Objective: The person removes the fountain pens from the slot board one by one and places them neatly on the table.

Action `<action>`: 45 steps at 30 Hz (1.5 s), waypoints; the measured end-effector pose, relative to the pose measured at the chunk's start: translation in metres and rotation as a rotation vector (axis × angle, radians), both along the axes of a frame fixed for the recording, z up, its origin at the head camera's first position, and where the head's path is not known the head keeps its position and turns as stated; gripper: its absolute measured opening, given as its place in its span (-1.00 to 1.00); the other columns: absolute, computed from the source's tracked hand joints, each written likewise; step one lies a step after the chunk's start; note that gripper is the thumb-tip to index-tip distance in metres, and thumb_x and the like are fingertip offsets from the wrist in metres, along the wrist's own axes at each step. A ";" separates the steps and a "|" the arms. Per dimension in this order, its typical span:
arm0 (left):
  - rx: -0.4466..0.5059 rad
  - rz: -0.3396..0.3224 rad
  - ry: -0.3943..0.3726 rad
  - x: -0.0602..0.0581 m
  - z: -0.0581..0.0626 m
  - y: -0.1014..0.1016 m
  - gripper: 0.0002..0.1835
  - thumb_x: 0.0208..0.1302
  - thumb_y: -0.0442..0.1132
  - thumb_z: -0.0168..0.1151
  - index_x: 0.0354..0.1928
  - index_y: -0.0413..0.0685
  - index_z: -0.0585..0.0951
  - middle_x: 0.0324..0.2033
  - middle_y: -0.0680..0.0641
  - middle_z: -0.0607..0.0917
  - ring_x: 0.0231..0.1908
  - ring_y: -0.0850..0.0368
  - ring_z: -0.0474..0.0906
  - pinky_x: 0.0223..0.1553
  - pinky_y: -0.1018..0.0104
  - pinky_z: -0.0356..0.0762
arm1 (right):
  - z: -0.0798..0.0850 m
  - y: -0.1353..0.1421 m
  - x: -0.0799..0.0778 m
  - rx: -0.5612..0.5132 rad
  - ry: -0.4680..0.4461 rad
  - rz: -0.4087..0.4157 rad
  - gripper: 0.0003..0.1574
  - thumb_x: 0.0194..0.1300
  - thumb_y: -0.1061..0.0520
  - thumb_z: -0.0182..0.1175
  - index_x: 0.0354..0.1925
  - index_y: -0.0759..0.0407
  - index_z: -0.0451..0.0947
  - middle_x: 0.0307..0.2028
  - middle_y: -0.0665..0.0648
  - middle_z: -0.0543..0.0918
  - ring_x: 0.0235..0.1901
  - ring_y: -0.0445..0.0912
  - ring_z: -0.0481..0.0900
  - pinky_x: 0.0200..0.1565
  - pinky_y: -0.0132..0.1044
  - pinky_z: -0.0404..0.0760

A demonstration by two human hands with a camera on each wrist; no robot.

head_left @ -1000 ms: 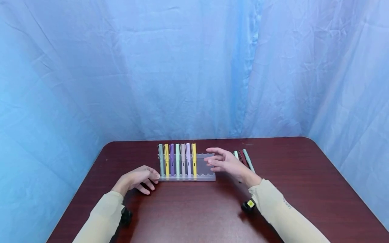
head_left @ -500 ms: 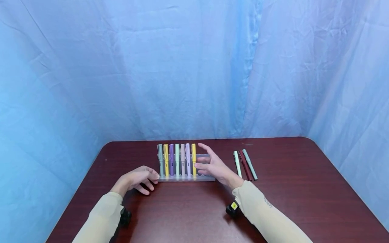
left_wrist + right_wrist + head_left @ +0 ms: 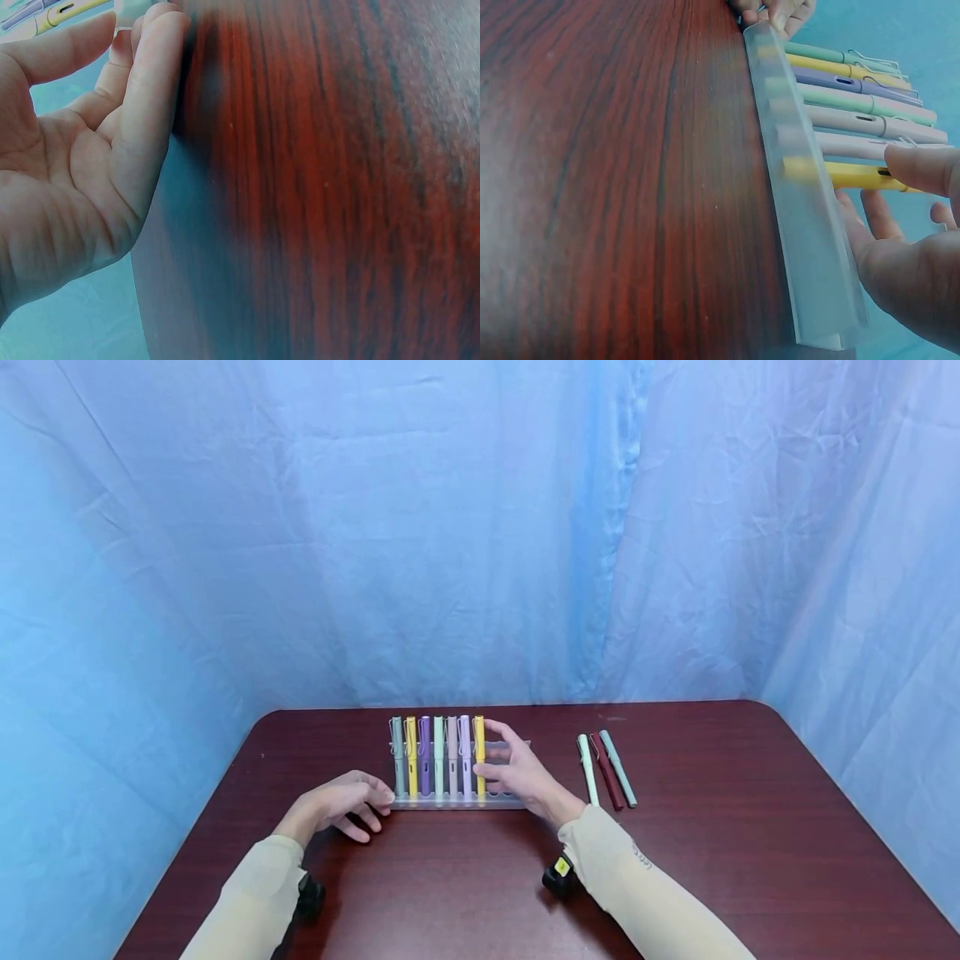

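Note:
A clear plastic pen rack (image 3: 450, 805) holds a row of several upright pens in grey-green, yellow, purple, mint, greyish pink and lilac. My left hand (image 3: 341, 802) pinches the rack's left end with thumb and fingertips. At the right end of the row is a yellow pen (image 3: 851, 175); my right hand (image 3: 525, 779) has its thumb on the front of it and fingers behind, pinching it. In the right wrist view the pen's lower end sits behind the rack's frosted front ledge (image 3: 810, 240). The right fingers partly hide the rack's right slots.
Right of the rack, a mint pen (image 3: 588, 768), a dark red pen (image 3: 607, 772) and a grey-green pen (image 3: 618, 768) lie on the dark red wooden table (image 3: 480, 893). A pale blue curtain (image 3: 450, 543) hangs behind the table.
My right hand has moved left, from the rack's right end to the last yellow pen, and closed thumb and fingers on it. The loose pens are now uncovered. My left hand stays put.

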State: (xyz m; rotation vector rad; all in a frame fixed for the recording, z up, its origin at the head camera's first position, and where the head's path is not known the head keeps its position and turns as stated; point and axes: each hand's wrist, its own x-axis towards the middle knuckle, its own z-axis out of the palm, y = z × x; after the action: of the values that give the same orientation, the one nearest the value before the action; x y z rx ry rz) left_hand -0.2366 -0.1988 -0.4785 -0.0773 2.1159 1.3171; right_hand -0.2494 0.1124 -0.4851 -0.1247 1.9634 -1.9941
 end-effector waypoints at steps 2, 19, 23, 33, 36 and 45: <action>0.002 -0.001 0.001 0.000 0.000 0.000 -0.75 0.40 -0.16 0.22 -0.05 -0.21 0.63 -0.21 -0.18 0.64 -0.38 -0.04 0.62 -0.41 0.09 0.73 | -0.001 -0.001 0.000 0.003 0.002 -0.005 -0.04 0.36 0.37 0.26 0.54 -0.12 0.12 0.22 0.42 0.46 0.11 0.26 0.60 -0.05 0.05 0.70; 0.009 -0.003 0.003 0.000 0.001 0.001 -0.75 0.40 -0.16 0.22 -0.07 -0.21 0.63 -0.22 -0.18 0.63 -0.38 -0.04 0.62 -0.42 0.10 0.73 | -0.002 -0.001 -0.001 -0.019 -0.003 0.002 -0.15 0.35 0.38 0.27 0.48 0.00 0.24 0.06 0.40 0.54 0.07 0.31 0.61 -0.07 0.06 0.71; 0.010 -0.003 -0.002 -0.001 0.000 0.001 -0.76 0.41 -0.17 0.22 -0.07 -0.21 0.63 -0.21 -0.18 0.63 -0.38 -0.03 0.62 -0.42 0.10 0.73 | -0.002 0.000 -0.001 -0.005 0.008 0.012 -0.18 0.37 0.38 0.25 0.48 0.06 0.23 0.06 0.40 0.55 0.06 0.31 0.61 -0.07 0.06 0.71; 0.012 0.004 -0.012 -0.004 -0.002 0.002 -0.79 0.40 -0.18 0.22 -0.10 -0.19 0.65 -0.22 -0.18 0.64 -0.38 -0.03 0.62 -0.41 0.10 0.73 | -0.003 0.002 -0.002 0.008 0.017 0.015 -0.23 0.34 0.36 0.30 0.42 0.04 0.31 -0.03 0.29 0.61 0.00 0.23 0.66 -0.09 0.02 0.72; 0.009 0.007 -0.012 -0.003 -0.002 0.002 -0.78 0.40 -0.18 0.22 -0.10 -0.19 0.64 -0.23 -0.18 0.64 -0.39 -0.03 0.62 -0.40 0.10 0.74 | -0.002 0.003 -0.002 0.009 0.021 0.027 -0.26 0.32 0.35 0.32 0.39 0.13 0.32 -0.05 0.27 0.63 -0.04 0.18 0.68 -0.10 0.00 0.72; 0.002 0.016 -0.005 -0.004 -0.003 0.000 -0.78 0.39 -0.17 0.23 -0.10 -0.19 0.64 -0.24 -0.18 0.64 -0.40 -0.03 0.62 -0.41 0.09 0.74 | 0.005 0.005 -0.002 -0.007 0.018 0.046 -0.31 0.28 0.42 0.31 0.32 0.25 0.33 0.04 0.45 0.62 -0.05 0.17 0.70 -0.06 0.04 0.71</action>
State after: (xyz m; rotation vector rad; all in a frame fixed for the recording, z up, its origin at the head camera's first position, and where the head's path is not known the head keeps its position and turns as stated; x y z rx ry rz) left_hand -0.2409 -0.1985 -0.4813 -0.0969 2.1138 1.3265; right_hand -0.2509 0.1172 -0.4805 -0.1891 1.9467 -1.9777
